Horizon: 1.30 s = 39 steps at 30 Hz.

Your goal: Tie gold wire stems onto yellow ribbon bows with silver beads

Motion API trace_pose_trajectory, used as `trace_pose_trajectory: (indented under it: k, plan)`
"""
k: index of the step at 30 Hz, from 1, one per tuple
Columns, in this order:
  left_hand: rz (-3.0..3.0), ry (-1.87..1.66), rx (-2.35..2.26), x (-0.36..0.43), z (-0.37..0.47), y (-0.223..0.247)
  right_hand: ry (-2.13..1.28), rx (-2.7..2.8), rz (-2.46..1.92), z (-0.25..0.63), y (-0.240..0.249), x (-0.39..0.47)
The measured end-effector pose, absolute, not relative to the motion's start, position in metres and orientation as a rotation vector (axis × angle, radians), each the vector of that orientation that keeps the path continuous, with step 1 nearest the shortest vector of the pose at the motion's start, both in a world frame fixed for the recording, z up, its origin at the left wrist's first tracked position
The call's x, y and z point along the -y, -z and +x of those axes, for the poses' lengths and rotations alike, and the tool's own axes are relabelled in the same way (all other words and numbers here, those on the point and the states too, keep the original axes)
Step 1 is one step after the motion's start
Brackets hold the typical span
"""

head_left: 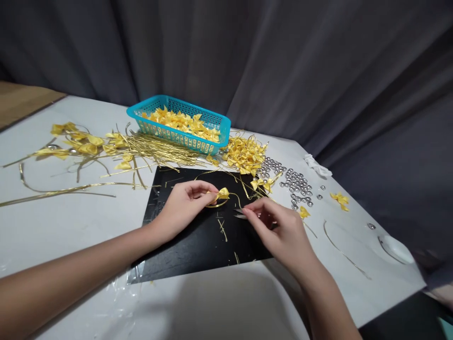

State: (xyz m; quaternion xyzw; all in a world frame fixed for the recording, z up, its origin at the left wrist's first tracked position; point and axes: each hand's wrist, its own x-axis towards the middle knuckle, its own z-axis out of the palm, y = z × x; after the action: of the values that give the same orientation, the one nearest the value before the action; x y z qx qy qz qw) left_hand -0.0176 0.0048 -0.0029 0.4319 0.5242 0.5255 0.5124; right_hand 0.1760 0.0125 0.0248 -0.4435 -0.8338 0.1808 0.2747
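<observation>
My left hand (187,202) is closed in a pinch on a small yellow ribbon bow (223,193), just above a black mat (180,255). A loop of gold cord (220,205) hangs beneath the bow, and a thin tail curves from it toward my right hand (279,227). That hand is closed, with the thumb and fingertip at the tail's end. Two pointed metal blades of small scissors (239,214) stick out from it, slightly apart; their handles are hidden in the palm. Short gold cord clippings (222,230) lie on the mat.
Behind the mat stands a blue basket (155,126) of yellow bows, with a bundle of gold cords (159,150) before it. More bows (246,153) and silver beads (297,183) lie to the right. Finished-looking bow pieces (87,144) spread left. A white round dish (395,249) sits near the right edge.
</observation>
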Motion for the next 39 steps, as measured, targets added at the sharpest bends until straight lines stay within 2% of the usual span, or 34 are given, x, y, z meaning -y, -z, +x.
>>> trace_pose_trajectory:
  k: [6, 10, 15, 22, 28, 34, 39]
  plan:
    - [1.047, -1.311, -1.253, -0.007, -0.018, 0.005, -0.571, 2.075, -1.393, 0.197, -0.027, -0.03]
    - [1.123, -1.341, -1.175, -0.005, -0.017, 0.006, -0.633, 1.923, -1.377, 0.2, -0.033, -0.035]
    - [1.139, -1.354, -1.151, -0.004, -0.017, 0.005, -0.472, 2.221, -1.384, 0.203, -0.037, -0.038]
    - [1.082, -1.355, -1.172, -0.004, -0.019, 0.005, -0.807, 2.593, -1.3, 0.209, -0.042, -0.025]
    - [1.119, -1.264, -1.073, -0.003, -0.019, 0.004, -0.741, 2.643, -1.366, 0.215, -0.048, -0.03]
    - [1.195, -1.163, -1.04, 0.0, -0.017, 0.0, -1.193, 2.664, -1.341, 0.211, -0.058, -0.058]
    - [1.287, -1.144, -1.012, 0.003, -0.016, 0.003, -1.252, 2.719, -1.396, 0.197, -0.058, -0.067]
